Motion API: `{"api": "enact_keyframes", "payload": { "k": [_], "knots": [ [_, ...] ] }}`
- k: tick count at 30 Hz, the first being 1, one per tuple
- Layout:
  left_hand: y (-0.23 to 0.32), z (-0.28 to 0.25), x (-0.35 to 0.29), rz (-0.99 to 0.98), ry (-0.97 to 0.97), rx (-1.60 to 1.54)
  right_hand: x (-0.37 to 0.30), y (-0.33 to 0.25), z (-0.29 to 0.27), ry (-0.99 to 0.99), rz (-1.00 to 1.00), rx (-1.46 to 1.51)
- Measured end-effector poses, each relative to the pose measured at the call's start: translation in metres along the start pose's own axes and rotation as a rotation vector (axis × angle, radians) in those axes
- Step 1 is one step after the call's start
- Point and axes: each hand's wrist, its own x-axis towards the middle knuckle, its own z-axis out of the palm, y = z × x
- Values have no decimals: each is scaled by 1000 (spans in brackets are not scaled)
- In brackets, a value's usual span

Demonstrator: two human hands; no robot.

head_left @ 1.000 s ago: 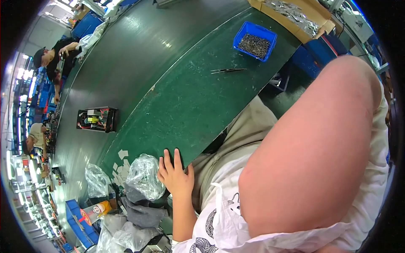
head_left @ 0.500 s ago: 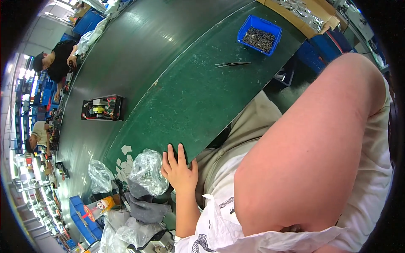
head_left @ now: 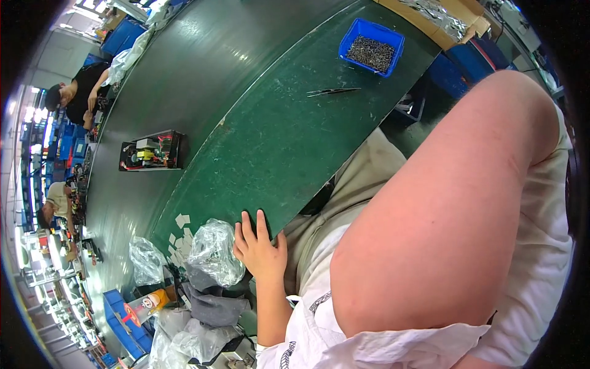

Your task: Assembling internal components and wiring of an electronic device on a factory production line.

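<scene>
My left hand (head_left: 263,255) rests flat at the near edge of the green work table (head_left: 264,147), fingers spread, holding nothing. Just beside its fingertips lies a clear plastic bag (head_left: 215,249), whose contents I cannot make out. My right arm (head_left: 439,221) is bent and raised, filling much of the right side close to the camera; its hand is out of the picture. Farther along the table lie metal tweezers (head_left: 334,91) and a blue bin (head_left: 348,42) of small screws (head_left: 371,54), both apart from my hands.
A black open-topped unit with electronic parts (head_left: 151,152) sits on the dark conveyor (head_left: 203,67). Small white pieces (head_left: 179,243), a grey cloth (head_left: 215,306) and another blue bin (head_left: 126,326) lie at lower left. A cardboard box (head_left: 439,24) stands far right. Two people work across the conveyor.
The view has shifted slightly, and my raised right arm sits a little farther left. My left hand keeps its place on the table edge. A co-worker across the conveyor has moved their arms.
</scene>
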Motion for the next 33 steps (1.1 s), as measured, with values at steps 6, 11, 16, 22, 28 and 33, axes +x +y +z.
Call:
{"api": "enact_keyframes", "payload": {
  "k": [6, 11, 16, 22, 28, 33],
  "knots": [
    [-4, -3, -2, -1, -9, -3, 2, 3, 5, 28, -5, -7],
    [-5, -5, -2, -2, -13, -15, 3, 6, 7, 42, -6, -11],
    [-11, -3, -3, 7, 10, -12, 5, 12, 6, 52, -12, -11],
    [-17, -3, -6, 17, 18, -13, 9, 22, 8, 69, -29, -2],
    [-24, -4, -8, 23, 18, -8, 12, 29, 11, 91, -43, -1],
    [-28, -3, -9, 27, 25, -3, 13, 35, 13, 112, -52, 2]
  ]
}}
